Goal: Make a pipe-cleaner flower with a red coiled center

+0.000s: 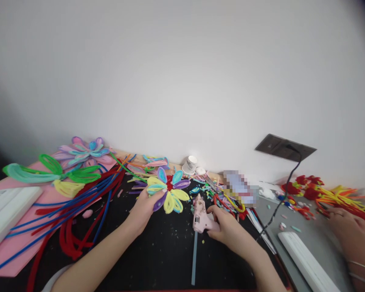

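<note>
Between the fingers of my left hand [142, 213] is a pipe-cleaner flower [172, 198] with yellow, blue and purple petals around a red centre. My right hand [228, 227] is wrapped round the handle of a pink hot glue gun [200, 217]. A long glue stick [194, 259] sticks out of its back, toward me. The nozzle points away from me, just right of the flower and apart from it. Small pieces of cut pipe cleaner [205, 190] lie beyond the glue gun.
Blue and red pipe cleaners [79, 198] and a green flower [61, 174] lie left, on pink sheets [6, 259]. A paper cup [190, 165] stands by the wall. A black cord [280, 202] runs from the wall socket [284, 147]. A co-worker's hands [349, 227] are at right.
</note>
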Motion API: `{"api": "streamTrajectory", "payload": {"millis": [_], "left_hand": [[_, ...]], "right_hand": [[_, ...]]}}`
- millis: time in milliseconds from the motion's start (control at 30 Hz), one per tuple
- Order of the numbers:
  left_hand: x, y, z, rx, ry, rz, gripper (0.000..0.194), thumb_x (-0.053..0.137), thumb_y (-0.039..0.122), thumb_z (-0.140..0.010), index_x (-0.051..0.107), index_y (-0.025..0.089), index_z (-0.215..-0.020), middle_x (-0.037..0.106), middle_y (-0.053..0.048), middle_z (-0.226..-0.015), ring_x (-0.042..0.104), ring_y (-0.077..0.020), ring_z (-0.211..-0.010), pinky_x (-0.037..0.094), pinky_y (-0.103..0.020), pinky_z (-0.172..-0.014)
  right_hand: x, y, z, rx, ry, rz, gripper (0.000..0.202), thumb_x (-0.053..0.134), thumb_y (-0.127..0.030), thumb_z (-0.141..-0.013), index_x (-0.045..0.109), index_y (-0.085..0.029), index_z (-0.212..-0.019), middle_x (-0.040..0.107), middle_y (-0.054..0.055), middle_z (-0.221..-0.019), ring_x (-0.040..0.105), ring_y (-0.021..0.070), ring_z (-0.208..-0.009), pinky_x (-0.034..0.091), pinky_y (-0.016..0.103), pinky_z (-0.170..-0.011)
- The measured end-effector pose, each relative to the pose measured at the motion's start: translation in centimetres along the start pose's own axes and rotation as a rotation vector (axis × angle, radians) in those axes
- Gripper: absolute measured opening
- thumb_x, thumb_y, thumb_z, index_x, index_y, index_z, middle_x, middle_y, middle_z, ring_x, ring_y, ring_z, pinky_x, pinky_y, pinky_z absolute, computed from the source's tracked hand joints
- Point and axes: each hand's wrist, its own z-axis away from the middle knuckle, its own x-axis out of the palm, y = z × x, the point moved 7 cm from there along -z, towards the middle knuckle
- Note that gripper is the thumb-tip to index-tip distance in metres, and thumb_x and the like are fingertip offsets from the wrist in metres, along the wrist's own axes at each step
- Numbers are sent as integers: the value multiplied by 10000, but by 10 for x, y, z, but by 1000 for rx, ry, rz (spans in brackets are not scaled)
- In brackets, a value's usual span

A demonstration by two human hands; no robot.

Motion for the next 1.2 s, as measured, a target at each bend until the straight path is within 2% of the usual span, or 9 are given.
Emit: {"api": "streamTrajectory", "payload": {"millis": [67,167,300,367,467,700,933,1133,1200], "left_hand": [[0,-3,0,-10,-7,-34,299,748,331,-650,654,167,-881,715,-75,-971,609,-275,-1048,440,-378,-895],[1,-5,0,-26,-27,-89,311,738,330,-652,659,160,-900,725,-91,-955,620,-284,-1031,446,-384,-882],[4,-8,1,-68,-62,-148,271,718,333,-661,670,158,-863,735,-98,-935,647,-284,-964,462,-382,-847],[3,-11,1,-93,-59,-154,265,719,327,-656,667,161,-857,738,-95,-921,650,-285,-958,468,-375,-832],[3,-12,1,-116,-63,-141,290,730,316,-640,660,158,-872,738,-99,-923,650,-288,-962,473,-372,-826],[2,-15,-1,-153,-46,-135,286,716,311,-645,651,162,-880,731,-101,-940,637,-301,-1001,486,-386,-827],[-1,-16,-2,-132,-35,-132,194,712,294,-647,670,204,-814,731,-66,-928,651,-285,-962,492,-377,-812],[0,-15,-2,-140,-50,-139,200,698,302,-661,674,186,-822,731,-63,-880,660,-273,-909,484,-375,-804],[1,-14,-1,-139,-50,-127,217,709,300,-647,671,176,-822,731,-69,-881,659,-273,-907,481,-372,-801]], "right_hand": [[-23,-2,-2,-19,37,8,426,618,-211,-666,570,-194,-1088,643,58,-932,603,214,-829,446,293,-708],[-80,-19,-10,-15,270,34,248,531,-270,-783,609,-171,-996,661,65,-873,606,195,-768,446,296,-687],[-119,-75,-51,-153,351,65,152,527,-220,-802,659,-179,-866,687,34,-767,611,156,-693,437,254,-640],[-114,-103,-86,-209,277,87,160,533,-156,-797,670,-169,-878,703,32,-826,626,142,-758,441,228,-682],[-80,-124,-148,-160,55,139,190,542,-117,-810,679,-168,-931,707,24,-915,640,130,-847,449,195,-733],[-14,-119,-243,12,-52,183,313,549,-316,-895,547,-157,-1165,567,91,-1173,590,204,-984,509,398,-821],[4,-103,-256,39,35,62,302,538,-320,-901,547,-175,-1167,568,75,-1174,590,202,-983,510,397,-820],[-32,-94,-231,14,232,-151,113,628,-217,-800,624,-108,-829,673,104,-900,628,199,-868,494,285,-732],[-44,-91,-214,0,258,-250,91,598,-165,-784,598,-121,-864,681,84,-823,646,167,-759,498,247,-650]]}}
